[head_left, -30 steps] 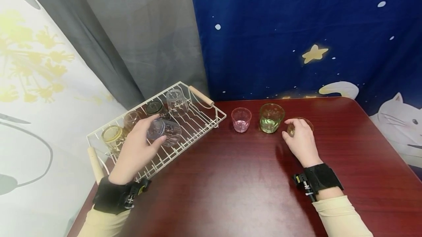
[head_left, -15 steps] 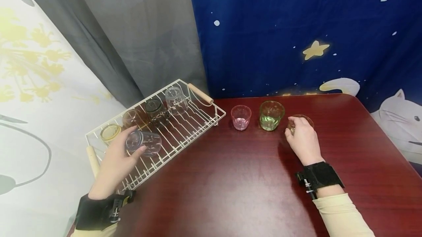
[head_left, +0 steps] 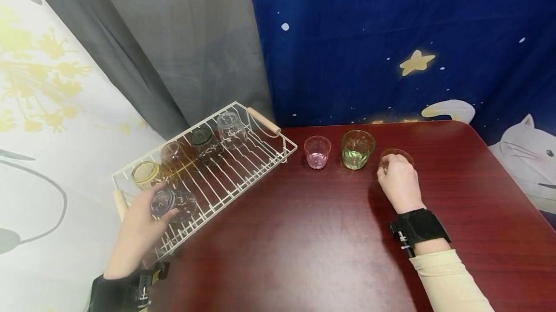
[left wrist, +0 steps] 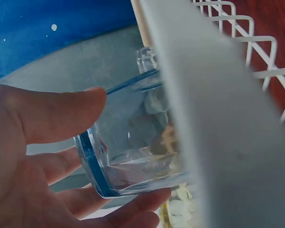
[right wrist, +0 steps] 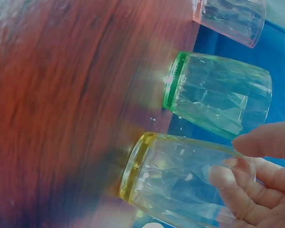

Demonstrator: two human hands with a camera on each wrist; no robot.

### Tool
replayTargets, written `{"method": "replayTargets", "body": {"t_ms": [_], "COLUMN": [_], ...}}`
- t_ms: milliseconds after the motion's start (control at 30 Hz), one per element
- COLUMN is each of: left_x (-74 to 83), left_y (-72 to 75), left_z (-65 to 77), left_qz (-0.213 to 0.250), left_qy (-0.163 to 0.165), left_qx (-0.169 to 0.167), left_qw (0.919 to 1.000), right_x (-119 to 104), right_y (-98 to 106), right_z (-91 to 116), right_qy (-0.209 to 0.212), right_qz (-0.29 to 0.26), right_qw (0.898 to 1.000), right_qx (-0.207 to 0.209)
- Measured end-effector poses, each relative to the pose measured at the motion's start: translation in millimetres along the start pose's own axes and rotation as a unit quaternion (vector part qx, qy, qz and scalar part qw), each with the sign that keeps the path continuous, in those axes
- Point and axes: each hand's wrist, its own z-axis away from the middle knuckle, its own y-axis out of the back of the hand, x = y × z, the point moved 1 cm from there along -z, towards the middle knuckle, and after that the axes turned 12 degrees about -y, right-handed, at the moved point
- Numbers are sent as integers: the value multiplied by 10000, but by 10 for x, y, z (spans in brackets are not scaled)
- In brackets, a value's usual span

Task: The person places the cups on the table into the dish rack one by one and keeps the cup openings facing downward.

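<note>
My left hand (head_left: pixel 141 223) holds a clear glass with a blue-tinted base (head_left: pixel 183 205) by its base end, thumb on one side and fingers on the other. That glass lies tilted over the near left part of the white wire rack (head_left: pixel 243 191); whether it touches the wires I cannot tell. On the table to the right, my right hand (head_left: pixel 400 182) pinches the rim of an upright yellow-tinted glass (right wrist: pixel 175 175), mostly hidden by the hand in the head view. Left of it stand a green glass (head_left: pixel 357 150) and a pink glass (head_left: pixel 317 153), both upright.
Along the rack's back row stand a yellow glass (head_left: pixel 145 172), an amber glass (head_left: pixel 175 157), a dark grey glass (head_left: pixel 206 144) and a clear glass (head_left: pixel 232 131), bases up. The rack has wooden handles (head_left: pixel 265 120). Curtains (head_left: pixel 339 51) hang behind the red-brown table (head_left: pixel 304 235).
My left hand has carried the blue-tinted glass left and toward me, from mid-rack to its near left part. My right hand stays at the yellow glass with little movement.
</note>
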Motion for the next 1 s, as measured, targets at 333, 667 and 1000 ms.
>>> {"method": "replayTargets", "body": {"t_ms": [333, 667, 1000], "left_x": [-79, -100, -118], "left_y": [-7, -46, -99], "left_z": [74, 134, 160], "left_qz": [-262, -336, -570], "left_qy": [238, 299, 571], "left_qx": [-401, -659, -833], "left_qw": [9986, 9968, 9932], "right_x": [2, 25, 1], "right_y": [5, -1, -20], "right_z": [16, 30, 27], "right_qy": [150, 144, 212], "right_qz": [6, -2, -15], "right_qw": [9994, 9994, 9995], "right_qx": [317, 327, 236]}}
